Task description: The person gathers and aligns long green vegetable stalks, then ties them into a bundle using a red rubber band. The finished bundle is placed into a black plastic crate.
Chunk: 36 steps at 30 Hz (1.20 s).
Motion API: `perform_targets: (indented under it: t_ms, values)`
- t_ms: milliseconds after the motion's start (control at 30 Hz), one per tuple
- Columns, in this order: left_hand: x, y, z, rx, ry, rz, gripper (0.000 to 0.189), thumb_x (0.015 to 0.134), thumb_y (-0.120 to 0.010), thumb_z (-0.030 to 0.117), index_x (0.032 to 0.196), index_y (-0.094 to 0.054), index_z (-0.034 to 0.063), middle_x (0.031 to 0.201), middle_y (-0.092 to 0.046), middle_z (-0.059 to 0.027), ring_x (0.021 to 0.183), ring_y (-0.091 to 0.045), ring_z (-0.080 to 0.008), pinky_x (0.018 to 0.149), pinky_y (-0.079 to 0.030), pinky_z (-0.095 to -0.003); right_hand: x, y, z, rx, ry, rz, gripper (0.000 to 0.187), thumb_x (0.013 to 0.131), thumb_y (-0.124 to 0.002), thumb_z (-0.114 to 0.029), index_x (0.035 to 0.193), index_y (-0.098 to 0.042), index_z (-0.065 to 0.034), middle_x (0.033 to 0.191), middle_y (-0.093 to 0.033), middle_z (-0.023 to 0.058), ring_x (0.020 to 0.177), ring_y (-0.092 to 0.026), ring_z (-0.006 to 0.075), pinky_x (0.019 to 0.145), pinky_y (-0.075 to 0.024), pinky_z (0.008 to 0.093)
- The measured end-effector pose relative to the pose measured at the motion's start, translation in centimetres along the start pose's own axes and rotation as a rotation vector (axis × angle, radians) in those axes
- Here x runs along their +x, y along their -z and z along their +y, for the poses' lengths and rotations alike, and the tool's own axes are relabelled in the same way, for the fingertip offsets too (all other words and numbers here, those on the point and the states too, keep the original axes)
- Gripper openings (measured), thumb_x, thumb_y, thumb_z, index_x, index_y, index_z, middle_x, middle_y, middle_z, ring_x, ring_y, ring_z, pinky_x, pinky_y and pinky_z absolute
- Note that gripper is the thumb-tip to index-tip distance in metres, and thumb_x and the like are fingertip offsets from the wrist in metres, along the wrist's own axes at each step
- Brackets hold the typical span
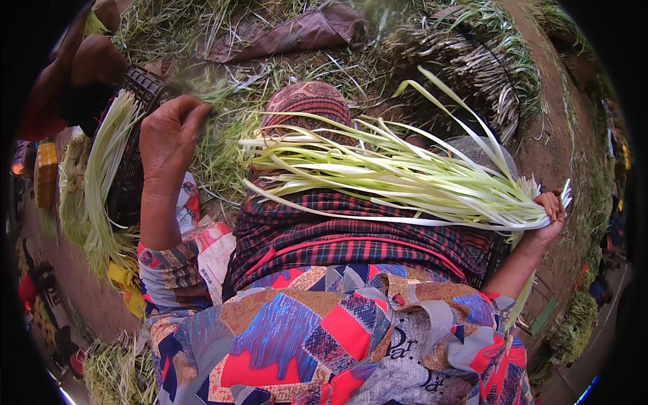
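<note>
My right hand (547, 215) grips the white stem ends of a bunch of long, flat, pale green leaves (395, 177), which look like chives. Its leaves fan out leftward across my lap, over the dark plaid cloth (354, 228) and my patterned knee covering (306, 104). My left hand (169, 131) is raised at the left, apart from the bunch, with thumb and forefinger pinched together. Blurred green blades show by those fingertips, and I cannot tell whether they are held. Left of that hand, another bunch of pale leaves (109, 152) lies over a black plastic crate (144, 83).
Loose leaf scraps (217, 142) cover the ground ahead, around a brown sack (304, 33). A big stack of white-stemmed greens (471, 76) lies at the upper right. Another person's arm (98, 61) is at the upper left. A yellow cloth or bag (124, 281) lies lower left.
</note>
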<state>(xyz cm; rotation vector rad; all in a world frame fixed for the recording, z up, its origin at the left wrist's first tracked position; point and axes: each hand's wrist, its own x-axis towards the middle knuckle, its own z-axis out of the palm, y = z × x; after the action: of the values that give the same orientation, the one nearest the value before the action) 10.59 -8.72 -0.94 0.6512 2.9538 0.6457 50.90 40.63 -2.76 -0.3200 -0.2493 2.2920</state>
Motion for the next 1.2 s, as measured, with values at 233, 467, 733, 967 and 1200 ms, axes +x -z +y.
perform_targets:
  t_ms: [233,467,733,967,1200]
  values:
    - [-1.8,0.5,6.0,-0.265,-0.503,-0.015,0.018,0.078,-0.066,0.001,0.095,-0.066,0.0065,0.092,-0.064,-0.0078,0.083,-0.063,-0.0228,0.07,-0.051,-0.0318,-0.2,-1.0,-0.5,0.075,0.076,-0.003,0.013,0.077,-0.048,0.005,0.089,-0.051,0.0073,0.058,-0.042,-0.0004,0.046,-0.041,0.0089,0.05,-0.0392,0.022]
    - [-2.6,-3.0,11.1,0.042,-0.744,0.0,0.017,0.068,-0.071,0.007,0.084,-0.064,0.0066,0.085,-0.057,-0.0069,0.083,-0.056,-0.028,0.071,-0.048,-0.0373,-0.3,-0.5,-0.3,0.076,0.04,0.055,0.01,0.079,-0.049,0.003,0.089,-0.051,0.0069,0.057,-0.039,-0.0008,0.045,-0.04,0.0095,0.049,-0.0394,0.0234]
    - [-2.2,-5.4,13.0,0.171,-0.873,0.047,0.007,0.074,-0.057,0.014,0.074,-0.062,0.0098,0.086,-0.057,-0.0038,0.091,-0.055,-0.021,0.078,-0.042,-0.0368,-0.3,-0.7,0.1,0.073,0.04,0.078,0.006,0.081,-0.048,0.003,0.085,-0.052,0.0062,0.056,-0.038,-0.0017,0.044,-0.04,0.009,0.047,-0.0386,0.0247]
    - [-1.9,-5.4,11.7,0.227,-0.57,0.154,0.013,0.071,-0.056,0.001,0.082,-0.054,0.0062,0.084,-0.055,-0.0123,0.08,-0.056,-0.0308,0.07,-0.044,-0.0399,-0.5,-1.2,1.4,0.086,0.084,0.075,0.003,0.081,-0.05,0.003,0.078,-0.05,0.0022,0.056,-0.038,-0.0031,0.043,-0.037,0.0066,0.045,-0.0358,0.0224]
    - [-0.1,-6.1,7.1,-0.244,-0.17,0.209,0.005,0.084,-0.058,0.006,0.086,-0.059,0.001,0.084,-0.06,-0.0114,0.079,-0.058,-0.0265,0.073,-0.046,-0.035,0.5,-4.7,5.8,0.036,0.077,0.005,0.01,0.081,-0.053,0.0,0.072,-0.049,-0.0018,0.053,-0.034,-0.0038,0.041,-0.034,0.0074,0.044,-0.033,0.0256]
